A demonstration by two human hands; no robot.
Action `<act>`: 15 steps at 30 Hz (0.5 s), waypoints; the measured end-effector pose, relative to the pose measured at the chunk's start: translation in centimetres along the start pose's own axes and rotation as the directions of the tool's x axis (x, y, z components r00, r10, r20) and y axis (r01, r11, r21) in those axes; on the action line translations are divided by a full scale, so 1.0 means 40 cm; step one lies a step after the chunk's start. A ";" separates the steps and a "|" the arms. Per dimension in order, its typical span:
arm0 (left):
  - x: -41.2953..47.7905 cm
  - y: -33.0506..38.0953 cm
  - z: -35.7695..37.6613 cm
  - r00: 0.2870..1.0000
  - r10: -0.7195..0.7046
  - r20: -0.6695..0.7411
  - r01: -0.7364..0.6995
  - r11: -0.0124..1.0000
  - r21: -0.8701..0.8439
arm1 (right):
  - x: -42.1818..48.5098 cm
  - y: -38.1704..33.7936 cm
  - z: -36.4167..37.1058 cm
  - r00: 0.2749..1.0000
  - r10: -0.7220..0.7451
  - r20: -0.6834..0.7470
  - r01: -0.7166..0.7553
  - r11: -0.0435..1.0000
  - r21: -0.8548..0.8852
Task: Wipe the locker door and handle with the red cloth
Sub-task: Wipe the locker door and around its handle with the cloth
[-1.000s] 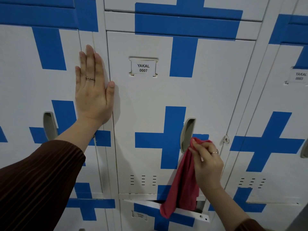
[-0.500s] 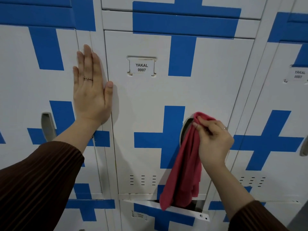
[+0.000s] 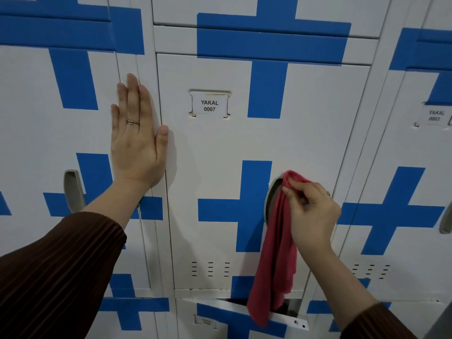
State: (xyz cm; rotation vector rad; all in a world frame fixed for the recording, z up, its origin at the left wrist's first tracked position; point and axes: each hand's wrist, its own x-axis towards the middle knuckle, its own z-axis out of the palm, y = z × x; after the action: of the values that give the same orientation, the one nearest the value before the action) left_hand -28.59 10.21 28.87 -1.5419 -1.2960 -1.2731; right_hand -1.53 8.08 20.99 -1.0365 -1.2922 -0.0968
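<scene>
The white locker door (image 3: 220, 148) with blue crosses carries a label reading YAKAL 0007. Its recessed oval handle (image 3: 272, 199) sits at the door's right side. My right hand (image 3: 314, 214) pinches the red cloth (image 3: 278, 253) at its top and holds it against the handle's upper part; the rest of the cloth hangs down past the door's bottom edge. My left hand (image 3: 137, 135) lies flat with straight fingers on the frame strip and the neighbouring door to the left.
More white and blue lockers stand on both sides, each with its own recessed handle (image 3: 73, 189). Below, a lower locker door (image 3: 234, 314) hangs slightly ajar behind the cloth's tail. Vent slots (image 3: 210, 269) sit low on the door.
My right hand has carried the cloth from the handle's lower right up to its top. My left hand has stayed flat in the same place.
</scene>
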 end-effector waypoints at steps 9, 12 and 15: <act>0.002 -0.001 0.001 1.000 0.004 -0.004 -0.004 1.000 0.004 | 0.037 -0.023 0.007 1.000 0.003 0.014 -0.004 0.998 0.063; 0.001 -0.002 0.001 1.000 0.002 -0.003 -0.002 1.000 0.006 | 0.039 -0.035 0.004 0.986 -0.151 0.065 0.150 0.988 0.021; 0.002 -0.002 0.002 1.000 0.004 -0.007 -0.004 1.000 0.002 | 0.049 -0.016 -0.010 0.975 -0.208 0.072 0.212 0.976 -0.048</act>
State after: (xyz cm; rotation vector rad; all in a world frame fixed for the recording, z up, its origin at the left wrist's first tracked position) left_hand -28.67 10.31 28.91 -1.5367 -1.2892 -1.2735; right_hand -0.95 8.37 23.01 -0.9542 -1.4646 -0.2623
